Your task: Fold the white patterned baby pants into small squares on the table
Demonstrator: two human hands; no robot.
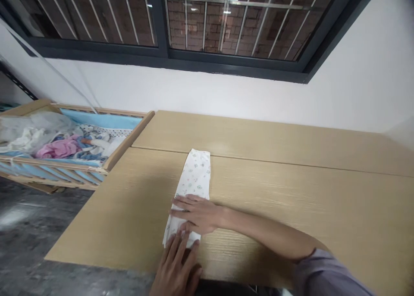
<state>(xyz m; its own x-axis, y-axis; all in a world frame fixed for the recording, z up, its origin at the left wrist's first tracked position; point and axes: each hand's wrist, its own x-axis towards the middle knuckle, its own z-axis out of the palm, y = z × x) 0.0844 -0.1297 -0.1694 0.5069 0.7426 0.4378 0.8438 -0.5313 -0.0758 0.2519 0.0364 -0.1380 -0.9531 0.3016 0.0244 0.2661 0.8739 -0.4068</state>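
Right hand (200, 215) palm down on the white printed cloth (196, 173), fingers extended, slightly apart, not clamped; the palm hides a strip of it. Left hand (176, 263) at the cloth's near end, fingers stretched out with small gaps, fingertips on the fabric, thumb out to the side; wrist cut off by bottom edge, part of the near end covered. Cloth is folded long and narrow, lies flat on the wooden table (339, 201), far end over the table's seam; layer count can't be told, small print too fine to read. Purple-grey sleeve (326, 272) on right arm, cut off at bottom. Dark shape (226, 286) at bottom edge, unclear. Left of table: slatted wooden crib (127, 143), blue lining (103, 120), cut off by left edge. Inside: pink cloth (60, 148), translucent plastic (39, 123), white and blue fabrics heaped together, hard to separate. Grey floor (22, 227) below. Behind: white wall (226, 91), dark window frame (233, 67) cut off on top, bars and dim brickwork through glass.
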